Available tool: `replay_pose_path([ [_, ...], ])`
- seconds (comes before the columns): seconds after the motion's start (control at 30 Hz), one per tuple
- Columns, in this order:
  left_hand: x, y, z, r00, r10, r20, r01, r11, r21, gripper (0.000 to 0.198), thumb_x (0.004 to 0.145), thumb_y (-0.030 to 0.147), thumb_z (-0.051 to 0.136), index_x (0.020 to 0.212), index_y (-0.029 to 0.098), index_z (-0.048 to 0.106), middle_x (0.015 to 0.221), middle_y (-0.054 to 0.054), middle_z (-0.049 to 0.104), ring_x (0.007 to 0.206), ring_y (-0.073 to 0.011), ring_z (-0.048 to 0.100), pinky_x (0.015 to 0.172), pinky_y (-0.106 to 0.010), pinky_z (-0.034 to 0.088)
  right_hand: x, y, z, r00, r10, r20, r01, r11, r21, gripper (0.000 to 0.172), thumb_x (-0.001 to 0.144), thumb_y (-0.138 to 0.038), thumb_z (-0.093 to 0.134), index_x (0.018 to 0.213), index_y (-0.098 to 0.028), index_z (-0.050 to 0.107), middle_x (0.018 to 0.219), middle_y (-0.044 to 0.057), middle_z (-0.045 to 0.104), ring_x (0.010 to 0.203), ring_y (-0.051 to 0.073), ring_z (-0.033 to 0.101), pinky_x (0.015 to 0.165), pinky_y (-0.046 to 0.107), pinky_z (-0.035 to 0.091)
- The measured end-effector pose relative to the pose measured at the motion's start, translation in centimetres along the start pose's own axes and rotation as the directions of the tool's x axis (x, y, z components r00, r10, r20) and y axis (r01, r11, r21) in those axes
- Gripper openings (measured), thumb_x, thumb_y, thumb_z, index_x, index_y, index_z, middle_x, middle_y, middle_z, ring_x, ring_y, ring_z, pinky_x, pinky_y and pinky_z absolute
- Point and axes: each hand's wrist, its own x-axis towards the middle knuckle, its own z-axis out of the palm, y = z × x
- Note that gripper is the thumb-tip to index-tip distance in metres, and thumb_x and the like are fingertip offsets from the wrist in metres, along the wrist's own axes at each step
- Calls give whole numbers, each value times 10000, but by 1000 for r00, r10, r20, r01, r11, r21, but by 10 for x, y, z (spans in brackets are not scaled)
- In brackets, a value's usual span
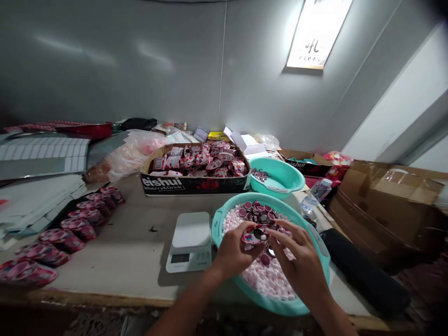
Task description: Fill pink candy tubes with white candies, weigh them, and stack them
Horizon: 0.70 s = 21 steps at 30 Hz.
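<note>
My left hand (233, 249) is closed around a small oval container (248, 235) printed in red and pink, its dark mouth facing up. At that mouth, the fingertips of my right hand (296, 254) come together at a small white candy (263, 237). Both hands are over a turquoise basin (229, 200), which holds many pale pink and white candies (269, 282). On top of the candies lies a heap of round dark-red lids (257, 211), some of them hidden by my fingers.
Left of the basin stands a white kitchen scale (191, 238). A row of printed containers (79, 226) runs along the left, and a carton (196, 185) behind holds many more. Another turquoise basin (289, 175), a water bottle (317, 193) and a black case (364, 273) sit to the right.
</note>
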Motion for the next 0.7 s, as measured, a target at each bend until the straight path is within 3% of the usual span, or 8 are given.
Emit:
replay_pose_path([
  [0.13,1,-3,0,1000,-18,-3,18,1000,-21,390,757,313,682,1109,184,574,1009,-52,672,891,-178,650,759,-245,548,9,0,0,999,46,-18,-45,996,75,167,879,-329,559,914,-269,710,1071,67,633,1032,254,571,903,447,446],
  [0.37,1,-7,2,996,-28,-85,24,998,-53,408,744,314,699,1106,172,576,995,-56,683,895,-190,660,787,-267,547,11,-2,-14,984,177,-31,-172,978,121,185,875,-376,554,827,-213,627,845,62,627,804,206,577,745,345,452],
  [0.43,1,-8,3,989,-66,-136,56,996,-73,420,749,332,696,1115,173,566,979,-56,690,870,-191,671,789,-280,549,4,1,-13,974,200,111,-213,970,119,220,895,-383,515,804,-208,613,785,54,617,697,182,558,648,317,440],
  [0.53,2,-10,5,979,-102,-174,90,993,-76,439,749,362,697,1124,179,558,973,-55,695,871,-199,675,793,-294,551,-8,3,3,911,119,395,-192,970,149,244,918,-351,457,846,-209,642,806,65,635,677,179,572,607,307,448],
  [0.7,2,-13,6,971,-84,-223,82,996,-19,427,741,348,697,1112,177,573,996,-52,687,915,-203,658,829,-303,535,-15,-8,39,855,-77,513,-96,948,303,279,849,-283,519,1085,-173,619,1104,135,633,977,254,596,836,398,492],
])
